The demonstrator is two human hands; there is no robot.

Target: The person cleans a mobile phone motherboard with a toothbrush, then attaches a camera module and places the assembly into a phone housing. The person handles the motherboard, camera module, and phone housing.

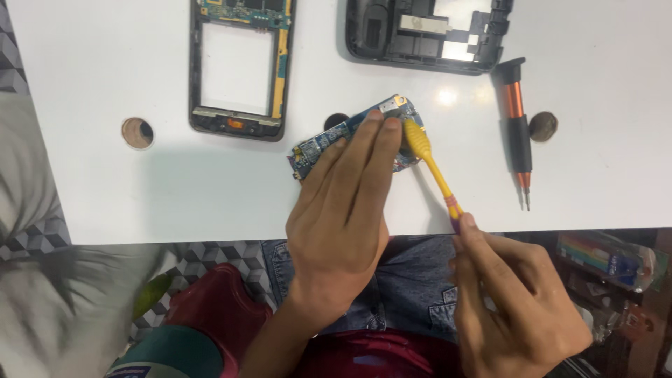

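We find the blue circuit board [329,143] near the front edge of the white table [105,189], with bare surface to its left. Our left hand [343,210] lies flat, fingers extended, pressing the board down. Our right hand [518,308] is closed around a yellow brush [428,162], its head touching the board's right end. An orange screwdriver [518,122] lies well apart.

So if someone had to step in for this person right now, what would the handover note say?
Left hand: flat on the blue circuit board, pinning it to the white table.
Right hand: holds the yellow brush, head on the board's far end.
Nearby: phone frame, black back housing, orange-and-black screwdriver lying unused.
Done: phone is apart, board out.
Left: brushing seems under way; nothing reassembled.
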